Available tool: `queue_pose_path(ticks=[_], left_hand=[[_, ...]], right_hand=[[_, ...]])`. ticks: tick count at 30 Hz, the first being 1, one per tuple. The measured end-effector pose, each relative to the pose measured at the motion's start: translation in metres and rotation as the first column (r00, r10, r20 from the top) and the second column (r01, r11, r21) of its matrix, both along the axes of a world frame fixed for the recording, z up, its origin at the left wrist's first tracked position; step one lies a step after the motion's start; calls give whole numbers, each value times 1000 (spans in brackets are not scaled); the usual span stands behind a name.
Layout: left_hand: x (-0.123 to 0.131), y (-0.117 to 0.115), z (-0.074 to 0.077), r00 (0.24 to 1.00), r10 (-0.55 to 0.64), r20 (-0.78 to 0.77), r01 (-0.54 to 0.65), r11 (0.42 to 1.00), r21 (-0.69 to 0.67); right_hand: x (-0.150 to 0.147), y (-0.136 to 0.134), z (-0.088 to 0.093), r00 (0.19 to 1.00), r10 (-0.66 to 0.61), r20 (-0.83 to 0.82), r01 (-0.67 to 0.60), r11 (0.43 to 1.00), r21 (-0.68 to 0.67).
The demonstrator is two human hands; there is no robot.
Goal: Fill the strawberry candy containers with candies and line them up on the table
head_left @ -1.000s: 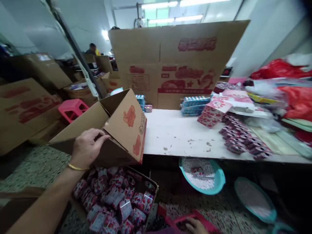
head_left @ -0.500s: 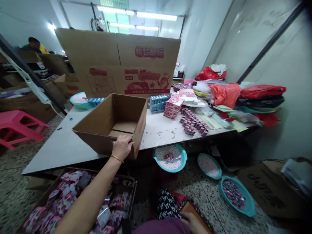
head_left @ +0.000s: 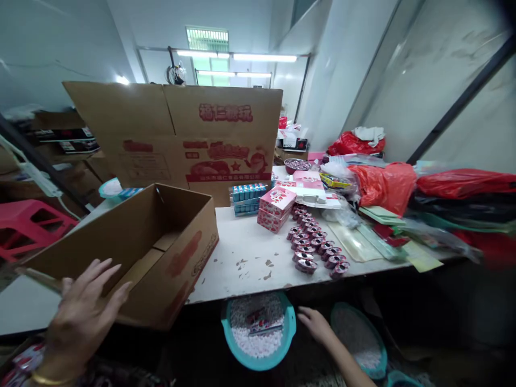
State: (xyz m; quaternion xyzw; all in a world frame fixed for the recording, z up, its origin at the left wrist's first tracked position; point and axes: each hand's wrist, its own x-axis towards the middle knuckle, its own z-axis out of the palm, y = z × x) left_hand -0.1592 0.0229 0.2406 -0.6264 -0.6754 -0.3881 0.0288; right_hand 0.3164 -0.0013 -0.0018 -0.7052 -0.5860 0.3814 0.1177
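My left hand [head_left: 83,317] is spread open in front of a large open cardboard box [head_left: 189,258], overlapping its near edge; whether it touches the cardboard I cannot tell. The box stands on the left of the white table [head_left: 242,269] and its visible inside looks bare. My right hand [head_left: 316,325] is below the table edge, fingers stretched toward the rim of a teal basin [head_left: 260,363], with nothing visible in them. White pellets [head_left: 258,344] fill that basin, and a few small red packs and a scoop-like tool [head_left: 265,330] lie on them.
Rows of small dark-red containers [head_left: 318,247] stand on the table beside pink patterned boxes [head_left: 276,207] and blue packs [head_left: 248,199]. A tall cardboard panel [head_left: 229,129] rises behind. Red plastic bags [head_left: 387,183] lie at right. Another teal basin [head_left: 379,365] is on the floor.
My left hand has let go of the box's near edge and opened. The box appears nearer and further left. My right hand has moved from my lap up to beside the basin. The view has shifted.
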Motion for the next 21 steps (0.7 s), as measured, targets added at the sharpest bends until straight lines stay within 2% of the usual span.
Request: queue_pose_path(ticks=[2,4,6,8,11,13,15,18,21], left_hand=[[35,9,2,998,-60,16,58,994,92],[67,24,-3,979,-177,100,174,984,35],[94,45,-15,932,-248,266,286,951,-117],[114,70,-31,834,-252,491,412,877,-249],[136,107,-60,602,-117,790,575,750,-327],[148,128,-78,453,41,891,642,679,-357],[161,144,-92,330,197,923,700,605,-379],[185,163,-101,173,333,927,763,550,-340],[220,186,-99,84,387,918,799,525,-294]], right_hand=[[-12,53,20,993,53,-108,-48,998,49],[-24,85,32,978,98,-182,-86,994,68],[-32,96,36,963,101,-251,-84,993,79],[-31,92,35,941,40,-336,-19,998,66],[-20,78,30,874,-150,-463,144,988,-48],[-9,76,28,822,-282,-495,257,959,-119],[4,87,30,768,-396,-503,385,914,-131],[27,126,41,699,-487,-524,531,844,-76],[56,185,59,700,-451,-554,566,823,46]])
